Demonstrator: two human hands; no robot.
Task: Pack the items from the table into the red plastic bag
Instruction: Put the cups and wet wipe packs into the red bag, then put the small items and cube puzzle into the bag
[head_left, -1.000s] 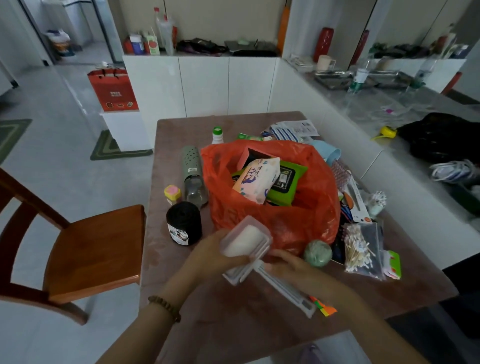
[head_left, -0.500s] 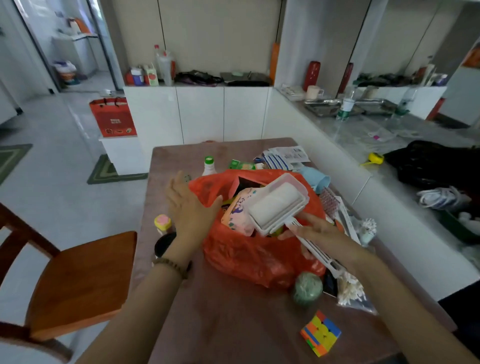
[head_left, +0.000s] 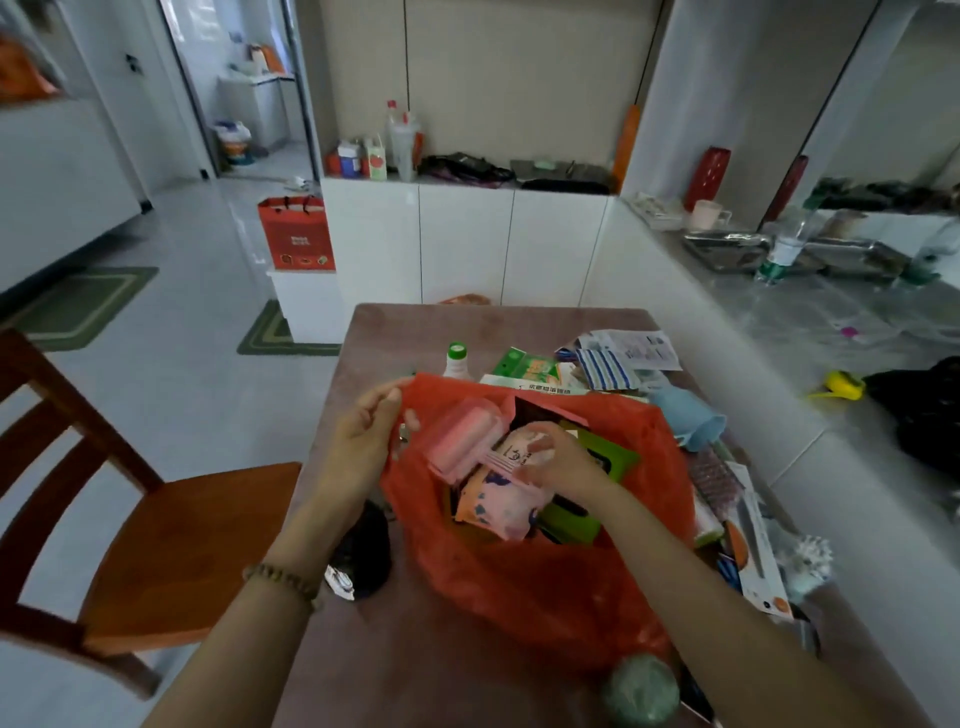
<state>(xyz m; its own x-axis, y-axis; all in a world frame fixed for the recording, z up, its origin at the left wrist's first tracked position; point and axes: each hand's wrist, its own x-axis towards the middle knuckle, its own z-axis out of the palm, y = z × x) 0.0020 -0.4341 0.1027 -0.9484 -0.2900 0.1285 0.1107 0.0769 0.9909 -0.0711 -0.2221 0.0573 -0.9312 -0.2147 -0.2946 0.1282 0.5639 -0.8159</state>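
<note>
The red plastic bag (head_left: 540, 587) sits open on the brown surface (head_left: 410, 660), and its near wall hides the lower parts of the things inside it. The lint roller (head_left: 465, 439) is inside the bag mouth, and it looks pink because the thin red plastic lies over it. Its roll end points up and to the left, toward the left hand, and its long handle runs down and to the right, into the right hand. The right hand (head_left: 558, 460) has its fingers (head_left: 540, 442) closed on the handle, but the handle's far end is hidden under that hand. The left hand (head_left: 363, 439) pinches the bag's left rim between thumb and fingers and holds it up. Under the roller lies one pack of wipes (head_left: 498, 501) and one green packet (head_left: 576, 517), both partly covered. One black roll (head_left: 363, 553) stands left of the bag, half hidden behind the left arm. One green ball (head_left: 641, 691) sits at the bottom edge, blurry and hard to make out. Behind the bag stands one white bottle (head_left: 456, 359) with a green cap, its lower part hidden by the rim. One blue cup (head_left: 688, 422) lies on its side to the right. The small things along the right edge of the surface are too mixed up to count.
</note>
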